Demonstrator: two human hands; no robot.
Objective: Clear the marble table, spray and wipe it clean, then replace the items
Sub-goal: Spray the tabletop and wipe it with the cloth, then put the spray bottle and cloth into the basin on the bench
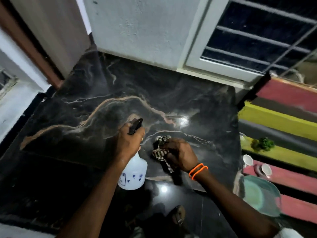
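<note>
Our left hand [130, 143] grips the spray bottle [134, 172] upright, nozzle pointing away; our right hand [180, 155] squeezes the striped cloth [160, 152] on the tabletop [85, 117]; cups [247, 159] sit nearby.

Left hand [129, 143]: sat at centre frame, fingers curled tight around something, knuckles up.
Right hand [178, 154]: lay just right of the left, closed in a fist-like clutch.
Forearms: rose from the lower edge, converging toward centre.
</note>
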